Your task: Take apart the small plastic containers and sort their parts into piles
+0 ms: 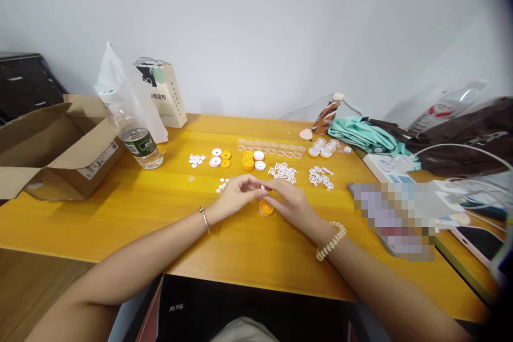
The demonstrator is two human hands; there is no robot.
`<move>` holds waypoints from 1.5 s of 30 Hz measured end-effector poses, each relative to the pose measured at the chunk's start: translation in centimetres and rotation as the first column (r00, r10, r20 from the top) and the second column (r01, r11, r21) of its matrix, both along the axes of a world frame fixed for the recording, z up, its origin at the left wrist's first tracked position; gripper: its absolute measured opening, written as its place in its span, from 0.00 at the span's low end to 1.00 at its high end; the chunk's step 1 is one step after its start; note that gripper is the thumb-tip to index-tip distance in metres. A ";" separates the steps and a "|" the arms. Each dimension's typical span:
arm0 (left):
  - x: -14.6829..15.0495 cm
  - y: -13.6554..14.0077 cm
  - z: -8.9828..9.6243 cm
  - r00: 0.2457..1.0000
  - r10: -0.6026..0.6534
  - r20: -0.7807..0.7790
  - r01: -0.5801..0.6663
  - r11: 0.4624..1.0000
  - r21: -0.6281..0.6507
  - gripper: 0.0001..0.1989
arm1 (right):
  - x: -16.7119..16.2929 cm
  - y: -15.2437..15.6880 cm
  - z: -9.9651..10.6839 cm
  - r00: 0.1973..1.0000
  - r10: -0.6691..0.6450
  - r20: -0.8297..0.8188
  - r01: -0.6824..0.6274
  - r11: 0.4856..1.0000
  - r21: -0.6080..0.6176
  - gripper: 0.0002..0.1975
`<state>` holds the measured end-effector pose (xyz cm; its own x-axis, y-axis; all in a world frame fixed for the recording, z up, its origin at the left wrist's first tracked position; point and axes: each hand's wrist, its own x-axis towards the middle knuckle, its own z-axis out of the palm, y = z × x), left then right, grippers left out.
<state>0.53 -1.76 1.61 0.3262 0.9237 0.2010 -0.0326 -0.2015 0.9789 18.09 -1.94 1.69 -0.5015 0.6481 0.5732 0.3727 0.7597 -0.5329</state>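
My left hand [240, 195] and my right hand [292, 202] meet over the middle of the table, fingertips pinched together on a small white plastic piece [263, 187]. Most of that piece is hidden by the fingers. Just below the fingertips, an orange round part with a clear rim [266, 207] rests on the tabletop. Small white discs [222, 186] lie by my left hand, partly covered by it. Beyond my right hand is a pile of white openwork pieces [282, 172]. White and orange round caps [254, 160] are grouped behind the hands.
A row of clear cups [272, 148] stands farther back. An open cardboard box [72, 144] and a water bottle [138, 141] are at left. To the right are a phone [360, 192], a brown drink bottle [326, 115] and green cloth [366, 136].
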 end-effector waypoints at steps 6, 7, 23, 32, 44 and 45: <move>-0.1 -0.1 0.2 0.981 0.081 -0.176 -0.062 0.992 0.110 0.10 | 1.5 1.2 0.4 0.992 -0.130 0.003 0.130 0.991 -0.016 0.11; -0.2 -0.1 0.2 0.975 0.094 -0.203 -0.067 0.988 0.136 0.10 | 2.3 1.8 0.5 0.975 -0.222 -0.021 0.222 0.975 -0.031 0.10; -0.5 -0.1 -0.1 0.926 0.058 -0.372 0.056 0.956 0.287 0.11 | 12.3 7.6 0.4 0.549 -0.734 0.399 0.827 0.546 -0.134 0.12; -1.1 -0.4 0.6 0.856 -0.001 -0.517 0.185 0.935 0.304 0.16 | 11.5 7.1 0.8 0.640 -0.761 0.111 0.764 0.645 0.021 0.13; -0.8 -0.6 0.0 0.796 -0.073 -0.601 0.248 0.945 0.214 0.15 | 1.4 0.6 -0.6 0.954 0.061 0.294 0.024 0.961 -0.276 0.22; -0.8 -0.6 0.0 0.800 -0.070 -0.596 0.235 0.950 0.204 0.15 | 1.2 0.7 -1.1 0.958 0.057 0.280 0.027 0.957 -0.289 0.19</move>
